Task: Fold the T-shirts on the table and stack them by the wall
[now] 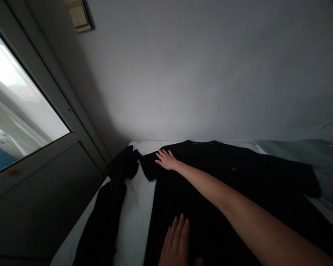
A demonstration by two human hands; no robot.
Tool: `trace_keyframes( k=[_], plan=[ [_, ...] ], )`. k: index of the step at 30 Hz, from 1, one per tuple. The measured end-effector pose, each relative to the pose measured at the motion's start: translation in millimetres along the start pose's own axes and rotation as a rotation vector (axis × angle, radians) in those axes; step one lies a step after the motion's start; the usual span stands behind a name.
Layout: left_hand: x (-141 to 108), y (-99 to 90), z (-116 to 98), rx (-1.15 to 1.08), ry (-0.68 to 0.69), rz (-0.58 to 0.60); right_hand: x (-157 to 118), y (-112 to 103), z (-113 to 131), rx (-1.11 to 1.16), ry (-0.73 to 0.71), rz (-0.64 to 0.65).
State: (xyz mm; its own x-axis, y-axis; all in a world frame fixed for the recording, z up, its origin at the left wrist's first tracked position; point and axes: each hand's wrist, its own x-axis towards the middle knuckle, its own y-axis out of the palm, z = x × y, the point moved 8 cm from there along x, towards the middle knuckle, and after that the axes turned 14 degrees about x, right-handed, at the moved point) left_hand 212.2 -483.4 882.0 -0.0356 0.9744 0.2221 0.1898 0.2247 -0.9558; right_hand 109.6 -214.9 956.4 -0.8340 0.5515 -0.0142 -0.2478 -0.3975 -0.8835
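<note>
A black short-sleeved T-shirt (211, 207) lies spread out on a white, marble-patterned surface (134, 207), its collar towards the wall. My right hand (167, 159) rests flat with spread fingers near the shirt's left sleeve, my forearm stretching across the chest from the lower right. Lower down, my left hand (176, 242) is over the body of the shirt near its left side. Its fingers are straight and close together, with nothing in them; the bottom of this hand is cut off by the frame. Whether the left palm touches the cloth, I cannot tell.
Another black garment (105, 207) lies crumpled along the surface's left edge. Grey-green translucent sheeting (299, 151) is at the right, partly under the shirt's sleeve. A grey wall (211, 74) rises behind. On the left stands a door (52, 184) with a glass pane.
</note>
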Motion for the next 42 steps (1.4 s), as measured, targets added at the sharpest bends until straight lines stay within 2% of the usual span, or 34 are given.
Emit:
trace_keyframes(
  k=[2, 3, 4, 6, 8, 10, 11, 13, 16, 17, 19, 21, 24, 26, 29, 32, 34, 35, 36, 38, 39, 42],
  plan=[
    [34.8, -4.2, -26.5, 0.112, 0.221, 0.095, 4.4, 5.4, -17.7, 0.039, 0.047, 0.032],
    [48.9, -9.5, -26.8, 0.168, 0.258, 0.111, 5.0, 6.0, -22.6, 0.048, 0.038, 0.017],
    [60.6, -16.5, -17.4, 0.228, 0.235, 0.110, 4.7, 6.0, -25.5, 0.053, 0.019, -0.008],
    [74.3, -35.4, 22.5, 0.373, 0.050, 0.070, 2.8, 6.7, -28.3, 0.060, -0.013, -0.052],
    [74.6, -57.0, 67.6, 0.520, -0.201, 0.021, 1.3, 8.7, -29.9, 0.075, -0.012, -0.068],
    [72.9, -73.1, 88.1, 0.623, -0.332, -0.019, 1.6, 9.2, -30.2, 0.091, -0.010, -0.082],
    [75.1, -77.1, 86.3, 0.644, -0.339, -0.041, 2.3, 8.2, -30.0, 0.100, -0.010, -0.097],
    [86.6, -73.4, 62.1, 0.610, -0.232, -0.068, 3.6, 3.5, -27.9, 0.121, -0.029, -0.140],
    [104.5, -45.8, 11.8, 0.459, 0.038, -0.036, -1.3, -7.8, -21.5, 0.164, -0.084, -0.206],
    [106.9, -36.3, 2.5, 0.426, 0.091, -0.024, -6.9, -12.4, -20.5, 0.175, -0.093, -0.228],
    [106.2, -24.7, 1.6, 0.417, 0.103, -0.037, -26.9, -21.0, -22.5, 0.183, -0.091, -0.260],
    [99.8, -23.6, 16.0, 0.448, 0.067, -0.092, -60.3, -27.4, -30.0, 0.175, -0.101, -0.267],
    [85.5, -29.5, 40.1, 0.489, 0.054, -0.158, -132.8, -30.8, -54.2, 0.138, -0.160, -0.213],
    [75.6, -32.8, 50.9, 0.507, 0.061, -0.180, -190.2, -31.6, -84.8, 0.089, -0.153, -0.151],
    [60.8, -35.3, 62.0, 0.527, 0.075, -0.184, -281.0, -42.5, -153.4, 0.030, -0.002, -0.138],
    [48.1, -37.5, 69.8, 0.552, 0.108, -0.125, -370.1, -63.2, -222.8, -0.035, 0.184, -0.260],
    [42.9, -42.0, 68.9, 0.576, 0.106, -0.085, -421.3, -73.2, -252.3, -0.102, 0.299, -0.381],
    [41.4, -44.6, 64.0, 0.583, 0.090, -0.078, -442.4, -75.7, -258.0, -0.140, 0.353, -0.453],
    [40.7, -46.5, 54.7, 0.582, 0.070, -0.079, -459.1, -75.3, -255.8, -0.174, 0.398, -0.519],
    [40.0, -43.8, 20.9, 0.554, 0.039, -0.092, -475.2, -63.5, -226.7, -0.205, 0.432, -0.596],
    [39.7, -38.3, -3.2, 0.533, 0.044, -0.098, -474.1, -52.2, -201.4, -0.194, 0.414, -0.594],
    [35.2, -12.5, -82.2, 0.471, 0.116, -0.108, -449.9, -7.2, -106.7, -0.080, 0.258, -0.469]
  ],
)
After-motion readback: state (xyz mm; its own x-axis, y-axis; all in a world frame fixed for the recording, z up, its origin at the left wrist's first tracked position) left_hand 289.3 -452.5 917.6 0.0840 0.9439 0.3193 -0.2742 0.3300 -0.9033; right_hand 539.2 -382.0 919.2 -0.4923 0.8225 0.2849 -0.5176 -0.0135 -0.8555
